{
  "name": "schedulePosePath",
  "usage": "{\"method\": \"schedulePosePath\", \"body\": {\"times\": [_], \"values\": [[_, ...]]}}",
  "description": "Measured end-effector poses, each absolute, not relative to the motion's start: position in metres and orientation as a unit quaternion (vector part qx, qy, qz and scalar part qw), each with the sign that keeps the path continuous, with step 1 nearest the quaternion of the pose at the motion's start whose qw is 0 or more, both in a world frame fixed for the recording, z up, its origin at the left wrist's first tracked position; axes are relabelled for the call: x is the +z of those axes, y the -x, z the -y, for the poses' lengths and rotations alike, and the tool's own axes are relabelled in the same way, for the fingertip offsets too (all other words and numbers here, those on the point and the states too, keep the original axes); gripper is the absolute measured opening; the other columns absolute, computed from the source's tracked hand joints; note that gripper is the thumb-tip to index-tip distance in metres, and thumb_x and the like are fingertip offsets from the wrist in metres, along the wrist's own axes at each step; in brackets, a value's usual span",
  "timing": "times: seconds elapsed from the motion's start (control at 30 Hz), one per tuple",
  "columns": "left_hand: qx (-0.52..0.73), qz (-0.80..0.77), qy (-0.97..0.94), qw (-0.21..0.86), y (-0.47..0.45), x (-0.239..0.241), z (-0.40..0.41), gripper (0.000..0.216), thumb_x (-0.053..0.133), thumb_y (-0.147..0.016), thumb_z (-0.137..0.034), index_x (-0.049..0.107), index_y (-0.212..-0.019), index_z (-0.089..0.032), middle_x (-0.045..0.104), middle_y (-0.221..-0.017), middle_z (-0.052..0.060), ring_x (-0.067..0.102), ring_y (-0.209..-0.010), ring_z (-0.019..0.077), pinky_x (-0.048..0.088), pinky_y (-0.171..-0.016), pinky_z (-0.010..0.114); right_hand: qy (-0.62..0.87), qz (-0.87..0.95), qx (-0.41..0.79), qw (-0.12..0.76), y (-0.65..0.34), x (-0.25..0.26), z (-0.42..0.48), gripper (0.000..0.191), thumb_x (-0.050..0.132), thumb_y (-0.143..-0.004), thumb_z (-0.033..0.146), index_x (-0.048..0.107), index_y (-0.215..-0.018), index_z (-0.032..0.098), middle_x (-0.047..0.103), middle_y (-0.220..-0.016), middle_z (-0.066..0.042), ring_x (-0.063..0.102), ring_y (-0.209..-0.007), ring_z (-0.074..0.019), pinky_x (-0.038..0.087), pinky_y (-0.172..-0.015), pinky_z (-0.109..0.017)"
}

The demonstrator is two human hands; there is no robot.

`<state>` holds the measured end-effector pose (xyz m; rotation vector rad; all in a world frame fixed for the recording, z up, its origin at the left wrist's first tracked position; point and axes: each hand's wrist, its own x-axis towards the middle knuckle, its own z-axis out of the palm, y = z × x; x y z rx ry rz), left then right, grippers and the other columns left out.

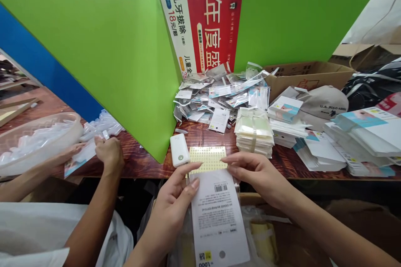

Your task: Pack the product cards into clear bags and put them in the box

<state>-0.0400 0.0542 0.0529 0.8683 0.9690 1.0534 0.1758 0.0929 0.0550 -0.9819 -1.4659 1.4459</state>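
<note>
My left hand [177, 200] grips the left edge of a white printed card package [217, 221] with a barcode and small text, held over my lap below the table edge. My right hand [250, 171] pinches the package's top right corner, fingers reaching toward a yellow dotted sticker sheet [208, 158] that lies on the wooden table [147, 160]. A small white device [179, 150] with a round button lies just left of that sheet.
A heap of clear-bagged packets [219, 96] lies before a red poster [203, 21]. Stacked pale sleeves [254, 131], white card stacks [360, 137], a cap [324, 102] and a cardboard box [308, 75] stand right. Green dividers [109, 50] wall the booth. A co-worker's hands [108, 152] work at the left near a plastic tub [40, 137].
</note>
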Motion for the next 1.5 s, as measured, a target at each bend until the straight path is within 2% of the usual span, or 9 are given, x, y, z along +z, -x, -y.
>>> {"method": "schedulePosePath", "body": {"times": [0.27,0.5,0.67,0.83,0.93,1.03,1.2,1.37,1.5], "values": [[0.488,-0.447,-0.419,0.622,0.046,0.047,-0.058,0.010,0.070,-0.083,-0.031,0.074,-0.083,-0.023,0.069,-0.078,-0.002,0.056,-0.064,0.0101,0.044,-0.056,0.015,0.350,0.599,0.588,0.416,-0.194,0.041,-0.092,0.032,0.054,-0.078,0.012,0.080,-0.092,0.025,0.072,-0.090,-0.003,0.062,-0.082,-0.0159,0.047,-0.075,-0.026],[0.486,-0.459,-0.466,0.580,0.046,0.041,-0.057,0.011,0.065,-0.088,-0.028,0.073,-0.082,-0.023,0.067,-0.082,-0.003,0.056,-0.067,0.0107,0.045,-0.059,0.016,0.341,0.573,0.618,0.416,-0.190,0.046,-0.082,0.016,0.063,-0.085,0.022,0.071,-0.098,0.024,0.065,-0.090,-0.001,0.059,-0.081,-0.0151,0.046,-0.070,-0.025],[0.484,-0.446,-0.423,0.623,0.043,0.043,-0.056,0.018,0.066,-0.088,-0.036,0.070,-0.104,-0.027,0.072,-0.086,0.000,0.065,-0.072,0.0132,0.051,-0.063,0.018,0.352,0.604,0.577,0.422,-0.196,0.048,-0.077,0.034,0.055,-0.079,0.008,0.072,-0.102,0.026,0.067,-0.097,0.000,0.061,-0.090,-0.0149,0.046,-0.077,-0.025],[0.414,-0.382,-0.433,0.704,0.038,0.056,-0.053,0.096,0.075,-0.082,-0.037,0.011,-0.154,-0.029,0.069,-0.124,0.013,0.067,-0.108,0.0277,0.056,-0.085,0.033,0.324,0.596,0.549,0.488,-0.203,0.051,-0.078,0.033,0.051,-0.091,0.021,0.070,-0.116,0.031,0.067,-0.118,-0.004,0.061,-0.109,-0.0224,0.049,-0.091,-0.035],[0.370,-0.407,-0.477,0.686,0.037,0.057,-0.050,0.102,0.070,-0.087,-0.033,-0.006,-0.155,-0.028,0.064,-0.132,0.013,0.066,-0.111,0.0246,0.054,-0.090,0.031,0.361,0.652,0.455,0.487,-0.197,0.060,-0.079,0.029,0.056,-0.093,0.025,0.067,-0.120,0.028,0.065,-0.119,-0.006,0.061,-0.109,-0.0221,0.050,-0.092,-0.035],[0.301,-0.409,-0.560,0.655,0.033,0.052,-0.047,0.103,0.063,-0.090,-0.027,-0.018,-0.153,-0.028,0.071,-0.113,0.007,0.069,-0.086,0.0172,0.055,-0.076,0.025,0.389,0.736,0.329,0.446,-0.185,0.070,-0.077,0.043,0.065,-0.088,0.024,0.059,-0.131,0.026,0.064,-0.117,-0.007,0.061,-0.106,-0.0201,0.050,-0.089,-0.032],[0.220,-0.357,-0.635,0.649,0.031,0.045,-0.044,0.095,0.064,-0.087,-0.027,0.000,-0.157,-0.024,0.072,-0.106,0.008,0.068,-0.093,0.0226,0.053,-0.080,0.029,0.300,0.795,0.408,0.335,-0.179,0.077,-0.077,0.044,0.060,-0.087,0.013,0.062,-0.130,0.024,0.069,-0.092,-0.002,0.061,-0.074,-0.0121,0.047,-0.067,-0.022],[0.345,-0.246,-0.540,0.728,0.044,0.051,-0.045,0.090,0.050,-0.086,-0.070,0.011,-0.156,-0.030,0.069,-0.125,0.012,0.068,-0.105,0.0291,0.051,-0.093,0.040,0.194,0.646,0.556,0.486,-0.204,0.065,-0.086,0.030,0.067,-0.091,0.035,0.065,-0.121,0.034,0.056,-0.058,0.006,0.049,-0.044,-0.0067,0.038,-0.044,-0.015],[0.469,-0.303,-0.490,0.669,0.047,0.049,-0.051,0.064,0.039,-0.093,-0.065,0.034,-0.146,-0.028,0.074,-0.117,0.011,0.072,-0.096,0.0260,0.053,-0.088,0.036,0.233,0.689,0.405,0.555,-0.218,0.057,-0.083,0.076,-0.003,-0.096,0.069,0.059,-0.125,0.036,0.029,-0.030,0.011,0.028,-0.019,-0.0074,0.031,-0.032,-0.015]]}}
